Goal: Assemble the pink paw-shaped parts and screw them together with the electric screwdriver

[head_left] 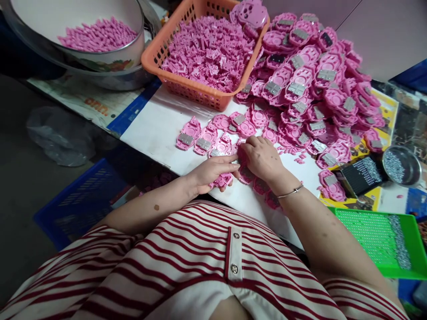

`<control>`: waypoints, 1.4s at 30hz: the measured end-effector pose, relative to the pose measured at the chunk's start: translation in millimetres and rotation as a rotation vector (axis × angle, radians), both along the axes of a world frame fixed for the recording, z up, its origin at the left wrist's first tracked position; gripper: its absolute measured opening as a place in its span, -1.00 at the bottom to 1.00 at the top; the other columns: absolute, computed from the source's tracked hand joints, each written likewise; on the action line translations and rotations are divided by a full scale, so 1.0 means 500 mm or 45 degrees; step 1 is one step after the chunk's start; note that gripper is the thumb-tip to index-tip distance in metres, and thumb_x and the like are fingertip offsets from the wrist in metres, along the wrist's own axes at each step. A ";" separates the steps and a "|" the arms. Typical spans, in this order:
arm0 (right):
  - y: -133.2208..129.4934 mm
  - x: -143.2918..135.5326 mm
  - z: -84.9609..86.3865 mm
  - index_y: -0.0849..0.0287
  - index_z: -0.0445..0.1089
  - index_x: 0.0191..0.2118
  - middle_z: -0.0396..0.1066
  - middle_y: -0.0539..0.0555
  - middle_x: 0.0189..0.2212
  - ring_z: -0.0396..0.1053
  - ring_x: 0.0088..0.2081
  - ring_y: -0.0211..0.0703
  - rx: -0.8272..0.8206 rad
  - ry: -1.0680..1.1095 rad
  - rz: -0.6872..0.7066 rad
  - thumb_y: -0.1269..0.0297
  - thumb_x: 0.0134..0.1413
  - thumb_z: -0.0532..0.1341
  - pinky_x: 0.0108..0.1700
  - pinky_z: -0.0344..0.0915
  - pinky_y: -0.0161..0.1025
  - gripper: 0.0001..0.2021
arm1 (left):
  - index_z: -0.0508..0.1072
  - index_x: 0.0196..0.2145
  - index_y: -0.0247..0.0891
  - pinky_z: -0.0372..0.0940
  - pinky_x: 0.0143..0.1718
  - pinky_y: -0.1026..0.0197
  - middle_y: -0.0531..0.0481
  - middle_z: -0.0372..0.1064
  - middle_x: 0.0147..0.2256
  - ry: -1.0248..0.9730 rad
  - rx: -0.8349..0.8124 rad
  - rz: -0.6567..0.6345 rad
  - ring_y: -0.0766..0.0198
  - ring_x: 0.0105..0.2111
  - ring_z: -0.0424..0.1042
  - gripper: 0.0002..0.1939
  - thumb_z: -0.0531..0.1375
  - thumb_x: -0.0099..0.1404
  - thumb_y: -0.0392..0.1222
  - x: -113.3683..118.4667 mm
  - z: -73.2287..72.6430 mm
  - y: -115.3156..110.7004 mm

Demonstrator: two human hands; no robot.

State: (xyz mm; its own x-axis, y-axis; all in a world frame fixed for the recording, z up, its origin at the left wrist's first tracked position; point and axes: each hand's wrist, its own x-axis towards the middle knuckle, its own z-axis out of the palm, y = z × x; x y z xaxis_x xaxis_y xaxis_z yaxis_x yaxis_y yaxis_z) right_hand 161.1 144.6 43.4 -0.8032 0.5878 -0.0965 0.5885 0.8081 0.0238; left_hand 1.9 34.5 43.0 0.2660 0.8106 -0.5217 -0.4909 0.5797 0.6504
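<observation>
My left hand (pixel 213 172) is closed around several small pink plastic pieces (pixel 221 180), which show below its fingers. Its thumb and forefinger reach toward my right hand (pixel 262 156). That hand is curled with its fingertips pointing down among the pink shells, and whatever it pinches is hidden. A row of pink plastic shell halves with grey metal plates runs along the table, with one shell (pixel 188 134) at its left end. Another shell (pixel 223 145) lies just beyond my left fingers. More shells are partly covered by my right hand and wrist.
An orange basket (pixel 195 91) holds small pink parts, beside a large heap of pink shells (pixel 310 84). At the left stands a basin (pixel 135 53) with pink pieces. On the right are a metal bowl of screws (pixel 413 171), a black screw tray (pixel 350 178) and a green tray (pixel 363 240).
</observation>
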 end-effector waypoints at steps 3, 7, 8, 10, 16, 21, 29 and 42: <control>0.004 0.001 0.003 0.31 0.47 -0.03 0.42 0.27 -0.14 0.28 -0.12 0.07 0.022 0.025 0.019 0.37 0.22 0.06 -0.09 0.11 -0.05 -0.69 | 0.34 0.20 -0.31 0.15 -0.78 0.42 0.05 0.44 -0.44 -0.014 0.001 -0.009 0.42 -0.65 0.32 -0.50 0.21 0.31 -0.32 0.000 0.003 0.001; 0.005 0.010 0.019 0.30 0.47 0.01 0.43 0.30 -0.12 0.33 -0.14 0.03 -0.139 0.234 -0.045 0.35 0.23 0.08 -0.10 0.23 -0.06 -0.67 | 0.33 0.18 -0.32 0.14 -0.78 0.43 0.05 0.42 -0.46 -0.052 -0.011 0.047 0.40 -0.65 0.34 -0.55 0.18 0.35 -0.30 -0.002 0.011 0.001; -0.003 0.011 0.027 0.31 0.45 0.04 0.43 0.31 -0.11 0.34 -0.14 0.02 -0.160 0.350 -0.072 0.34 0.24 0.08 -0.10 0.26 -0.07 -0.66 | 0.33 0.18 -0.32 0.13 -0.78 0.43 0.04 0.42 -0.46 -0.064 -0.009 0.080 0.40 -0.65 0.35 -0.57 0.16 0.37 -0.27 -0.003 0.013 0.001; -0.032 0.012 0.045 0.30 0.44 0.04 0.43 0.28 -0.14 0.36 -0.15 -0.02 -0.229 0.592 -0.090 0.28 0.26 0.09 -0.11 0.31 -0.08 -0.66 | 0.35 0.14 -0.32 0.12 -0.78 0.43 0.03 0.41 -0.47 -0.108 -0.005 0.128 0.39 -0.66 0.35 -0.63 0.12 0.42 -0.17 -0.003 0.015 0.002; -0.145 0.001 0.079 0.18 0.48 -0.01 0.42 0.18 -0.22 0.37 -0.18 -0.09 -0.507 0.810 0.057 0.18 0.24 0.18 -0.14 0.35 -0.11 -0.71 | 0.42 0.06 -0.35 0.10 -0.83 0.37 0.04 0.38 -0.45 -0.177 -0.077 0.200 0.43 -0.74 0.26 -0.55 0.04 0.46 0.06 0.008 0.009 0.005; -0.158 0.003 0.073 0.18 0.52 -0.14 0.44 0.16 -0.29 0.37 -0.25 -0.10 -0.492 0.736 -0.148 0.22 0.26 0.15 -0.15 0.31 -0.10 -0.77 | 0.49 -0.06 -0.39 0.17 -0.81 0.36 0.00 0.38 -0.51 -0.241 -0.053 0.079 0.36 -0.70 0.33 -0.36 -0.03 0.42 0.27 0.020 0.007 0.000; -0.148 0.027 0.082 0.20 0.50 -0.30 0.47 0.15 -0.30 0.39 -0.22 -0.10 -0.687 0.546 -0.085 0.30 0.23 0.16 -0.10 0.30 -0.12 -0.82 | 0.50 -0.16 -0.34 0.14 -0.83 0.35 0.04 0.29 -0.59 -0.169 -0.071 -0.128 0.31 -0.72 0.35 -0.20 -0.12 0.31 0.47 0.040 0.012 -0.011; -0.196 0.053 0.063 0.11 0.51 -0.17 0.51 0.12 -0.20 0.43 -0.13 -0.11 -0.743 1.015 -0.337 0.09 0.15 0.28 -0.01 0.36 -0.08 -0.77 | 0.50 -0.29 -0.34 0.07 -0.84 0.41 0.06 0.28 -0.62 -0.278 -0.177 -0.076 0.41 -0.77 0.26 -0.43 -0.01 0.43 0.23 0.049 0.014 -0.018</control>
